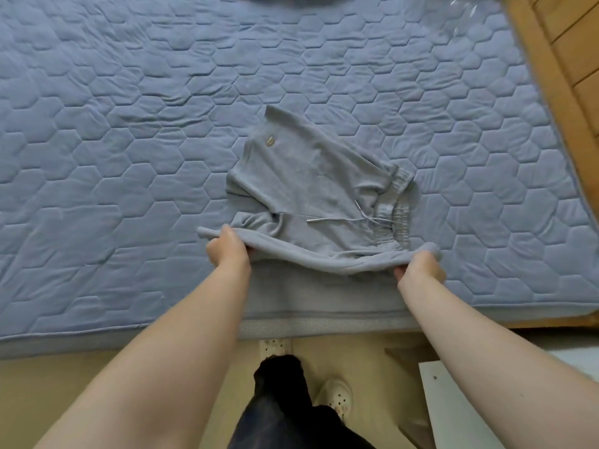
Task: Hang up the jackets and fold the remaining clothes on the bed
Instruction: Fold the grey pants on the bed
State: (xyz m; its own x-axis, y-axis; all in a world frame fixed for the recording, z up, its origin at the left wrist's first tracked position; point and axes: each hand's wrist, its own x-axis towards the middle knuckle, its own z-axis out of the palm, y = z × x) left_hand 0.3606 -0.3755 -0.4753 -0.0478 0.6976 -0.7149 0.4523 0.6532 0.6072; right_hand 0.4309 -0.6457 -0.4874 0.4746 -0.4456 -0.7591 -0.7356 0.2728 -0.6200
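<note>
Grey drawstring sweatpants point(311, 176) lie partly folded on the blue quilted bed point(129, 157), near its front edge. The elastic waistband with its drawstring lies at the right side of the bundle. My left hand point(228, 251) grips the near fold of the fabric at its left end. My right hand point(421, 265) grips the same fold at its right end. The held edge is lifted a little off the cover and sags between my hands.
A dark garment point(291, 0) shows at the bed's far edge. A wooden bed frame point(544, 76) and wood floor run along the right. A white panel point(453, 409) stands at my lower right. My dark trousers and pale clogs point(334, 393) are on the floor below.
</note>
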